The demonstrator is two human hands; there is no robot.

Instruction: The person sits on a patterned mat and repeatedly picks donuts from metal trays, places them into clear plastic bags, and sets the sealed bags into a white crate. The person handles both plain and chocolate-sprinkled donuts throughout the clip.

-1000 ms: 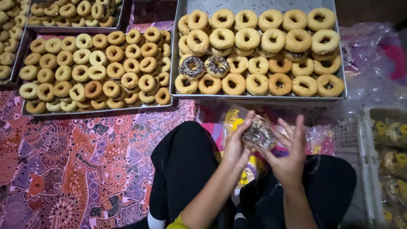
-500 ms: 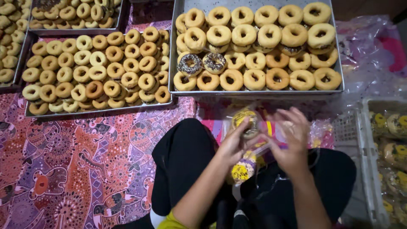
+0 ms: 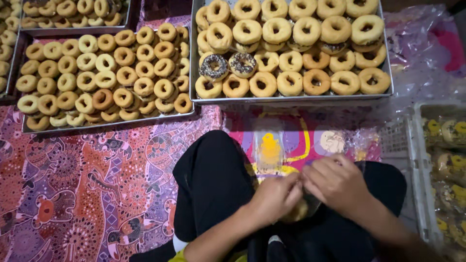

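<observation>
Doughnut in a thin clear plastic wrapper (image 3: 297, 209) sat low in the picture, over the lap of a person seated on the floor in black trousers, and both hands were closed around it. The left hand (image 3: 274, 196) pinched the wrapper from the left with thumb and fingertips drawn together, and the right hand (image 3: 337, 184) covered it from above and from the right, fingers curled; only a sliver of golden crust showed between them, so how firmly either hand pressed could not be told. Judged from its look, the doughnut was light, soft and easily crushed, with any topping likely to smear, while the film was slippery and crinkly; the sensible hold seemed to be on the loose plastic at the edge, with fingertips only, and not on the ring itself. Just beyond the hands, more clear bags with a yellow print (image 3: 270, 148) lay on the patterned floor mat (image 3: 87, 184). Farther off stood a metal tray (image 3: 291, 99) of large plain doughnuts, two of them, sprinkled chocolate doughnuts (image 3: 228, 65), at its near left. To the left was a second tray of small doughnuts (image 3: 104, 73). At the right edge, a white crate (image 3: 421, 160) held already bagged doughnuts.
</observation>
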